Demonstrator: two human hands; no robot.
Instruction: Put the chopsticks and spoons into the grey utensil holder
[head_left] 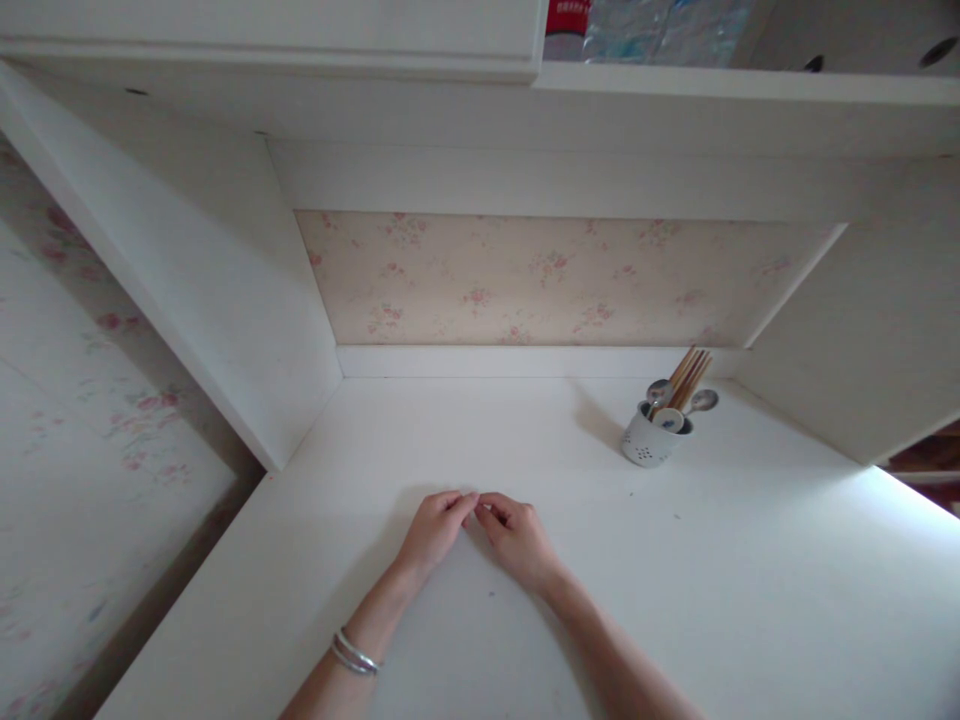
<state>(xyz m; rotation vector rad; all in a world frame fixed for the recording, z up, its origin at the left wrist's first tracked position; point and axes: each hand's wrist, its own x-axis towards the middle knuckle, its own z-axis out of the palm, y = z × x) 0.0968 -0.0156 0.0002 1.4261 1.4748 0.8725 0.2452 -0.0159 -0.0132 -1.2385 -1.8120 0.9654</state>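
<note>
My left hand (437,528) and my right hand (516,535) rest side by side on the white counter (750,580), fingertips meeting in the middle. Both have their fingers curled in, pinched close together. Whether anything small sits between the fingertips cannot be made out. Silver bangles (355,655) circle my left wrist. The nearest object is a white perforated utensil cup (648,438) to the right and farther back, holding spoons and wooden chopsticks (688,378).
The counter sits in a white alcove with side panels left (225,320) and right (862,350), floral wallpaper (540,280) behind, and a cupboard shelf (675,90) overhead carrying plastic bottles. A floral wall runs down the far left.
</note>
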